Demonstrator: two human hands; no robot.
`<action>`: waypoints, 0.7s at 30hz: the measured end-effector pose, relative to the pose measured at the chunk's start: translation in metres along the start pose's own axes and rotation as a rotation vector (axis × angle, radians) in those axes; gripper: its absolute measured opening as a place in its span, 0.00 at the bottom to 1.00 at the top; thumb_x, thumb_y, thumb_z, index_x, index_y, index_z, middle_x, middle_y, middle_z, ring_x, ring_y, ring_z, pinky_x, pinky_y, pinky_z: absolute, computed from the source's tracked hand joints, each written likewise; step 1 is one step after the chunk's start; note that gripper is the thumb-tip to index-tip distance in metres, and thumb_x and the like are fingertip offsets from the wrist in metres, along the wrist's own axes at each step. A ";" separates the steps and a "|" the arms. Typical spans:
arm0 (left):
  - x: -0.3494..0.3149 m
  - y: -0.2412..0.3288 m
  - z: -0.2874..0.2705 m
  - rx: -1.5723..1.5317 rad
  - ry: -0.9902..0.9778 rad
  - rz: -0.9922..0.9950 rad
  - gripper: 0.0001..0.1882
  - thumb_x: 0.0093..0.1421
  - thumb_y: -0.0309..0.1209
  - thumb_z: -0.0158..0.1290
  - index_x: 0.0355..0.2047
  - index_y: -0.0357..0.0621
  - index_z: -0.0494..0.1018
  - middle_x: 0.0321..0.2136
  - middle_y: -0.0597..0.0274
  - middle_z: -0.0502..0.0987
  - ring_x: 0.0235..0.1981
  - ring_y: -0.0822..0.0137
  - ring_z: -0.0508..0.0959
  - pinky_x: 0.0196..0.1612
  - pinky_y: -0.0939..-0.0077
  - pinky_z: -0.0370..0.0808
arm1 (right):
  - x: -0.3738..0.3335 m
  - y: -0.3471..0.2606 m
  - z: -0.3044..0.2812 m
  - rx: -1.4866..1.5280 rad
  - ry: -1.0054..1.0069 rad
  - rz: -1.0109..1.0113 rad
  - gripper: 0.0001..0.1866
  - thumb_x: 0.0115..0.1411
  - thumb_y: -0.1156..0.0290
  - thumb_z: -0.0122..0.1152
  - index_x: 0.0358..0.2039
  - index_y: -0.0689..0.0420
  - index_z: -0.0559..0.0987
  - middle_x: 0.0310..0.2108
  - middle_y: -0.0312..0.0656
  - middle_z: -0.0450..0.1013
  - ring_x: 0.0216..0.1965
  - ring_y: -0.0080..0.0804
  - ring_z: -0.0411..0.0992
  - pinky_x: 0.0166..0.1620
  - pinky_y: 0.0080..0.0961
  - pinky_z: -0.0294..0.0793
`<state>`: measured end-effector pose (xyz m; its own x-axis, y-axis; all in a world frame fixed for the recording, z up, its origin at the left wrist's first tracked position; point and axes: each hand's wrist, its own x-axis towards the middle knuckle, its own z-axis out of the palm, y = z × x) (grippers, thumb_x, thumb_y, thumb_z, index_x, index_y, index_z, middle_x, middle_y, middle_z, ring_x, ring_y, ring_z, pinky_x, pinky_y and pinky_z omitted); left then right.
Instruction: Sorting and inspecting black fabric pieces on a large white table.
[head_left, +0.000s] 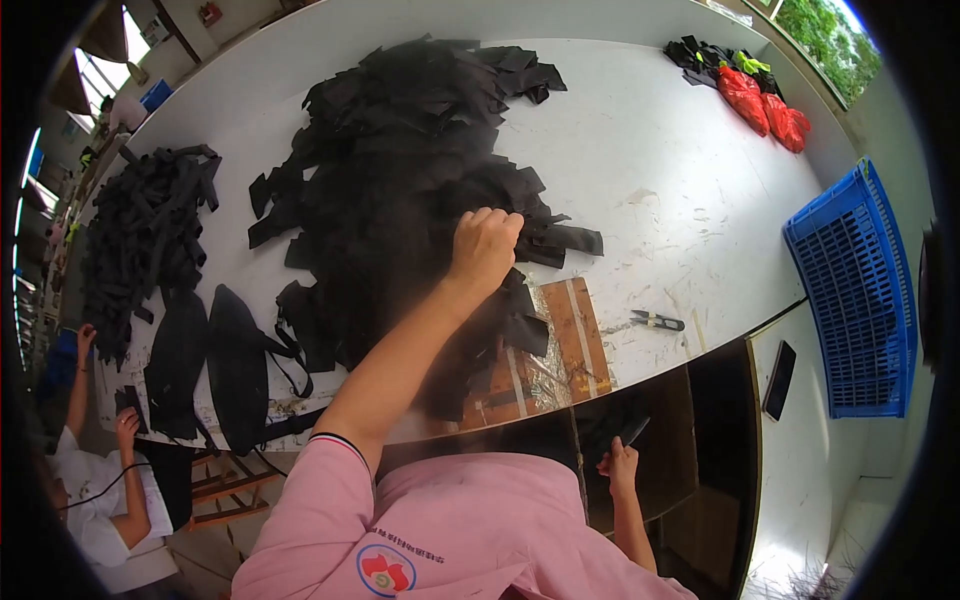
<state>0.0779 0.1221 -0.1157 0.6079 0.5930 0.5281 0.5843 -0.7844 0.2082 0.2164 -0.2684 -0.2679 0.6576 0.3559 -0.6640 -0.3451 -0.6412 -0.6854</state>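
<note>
A big heap of black fabric pieces (pixel 390 190) covers the middle of the white table. Over its right side is my left hand (pixel 485 250), fingers curled closed; whatever they grip is hidden under the hand. Low beside my body, below the table edge, my right hand (pixel 620 464) is closed around a dark flat piece (pixel 634 430) with a pale edge, too dim to name. It is in front of an open brown box (pixel 680 450) under the table. Thread snips (pixel 657 320) lie on the table, right of a taped brown cardboard piece (pixel 576 340).
Black strips (pixel 150 230) are piled at the left, near long black shaped pieces (pixel 235 370). A co-worker (pixel 100 490) sits at lower left. Red plastic bags (pixel 760 105) lie at far right. A blue basket (pixel 860 300) and a phone (pixel 780 380) are on the right.
</note>
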 end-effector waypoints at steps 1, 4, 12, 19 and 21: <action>-0.003 -0.002 -0.017 -0.041 0.069 0.071 0.05 0.43 0.21 0.47 0.22 0.43 0.70 0.20 0.62 0.71 0.27 0.62 0.71 0.30 0.67 0.66 | 0.008 0.005 0.003 -0.003 -0.011 0.013 0.19 0.58 0.58 0.49 0.18 0.58 0.66 0.11 0.39 0.65 0.09 0.26 0.65 0.11 0.19 0.65; -0.027 -0.002 -0.071 -0.010 -0.080 0.126 0.07 0.45 0.23 0.53 0.28 0.41 0.72 0.25 0.62 0.73 0.30 0.61 0.71 0.33 0.68 0.67 | 0.023 0.006 0.013 -0.101 -0.021 -0.053 0.20 0.57 0.61 0.51 0.16 0.62 0.65 0.11 0.42 0.66 0.09 0.26 0.65 0.11 0.21 0.63; -0.119 0.000 -0.114 -0.009 -0.317 -0.170 0.21 0.42 0.27 0.59 0.39 0.39 0.69 0.39 0.55 0.68 0.38 0.59 0.70 0.42 0.68 0.66 | 0.032 0.009 0.036 -0.786 0.012 -0.146 0.21 0.55 0.59 0.54 0.22 0.69 0.71 0.21 0.57 0.71 0.21 0.43 0.73 0.21 0.33 0.69; -0.114 -0.015 -0.071 -0.110 0.097 -0.548 0.17 0.45 0.30 0.58 0.36 0.38 0.70 0.26 0.54 0.71 0.23 0.61 0.72 0.29 0.71 0.70 | -0.056 -0.107 0.080 -0.349 -0.256 -0.561 0.15 0.58 0.67 0.51 0.25 0.68 0.72 0.16 0.40 0.70 0.18 0.22 0.67 0.22 0.19 0.66; -0.115 -0.028 -0.062 -0.204 -0.021 -0.671 0.11 0.45 0.30 0.57 0.29 0.40 0.70 0.26 0.54 0.71 0.27 0.56 0.71 0.31 0.67 0.69 | -0.087 -0.136 0.093 -0.401 -0.394 -0.581 0.14 0.58 0.66 0.51 0.26 0.67 0.73 0.17 0.40 0.70 0.19 0.22 0.68 0.24 0.19 0.67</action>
<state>-0.0416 0.0645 -0.1307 0.1624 0.9628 0.2161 0.7257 -0.2650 0.6349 0.1435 -0.1490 -0.1448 0.3477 0.8728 -0.3426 0.2944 -0.4485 -0.8439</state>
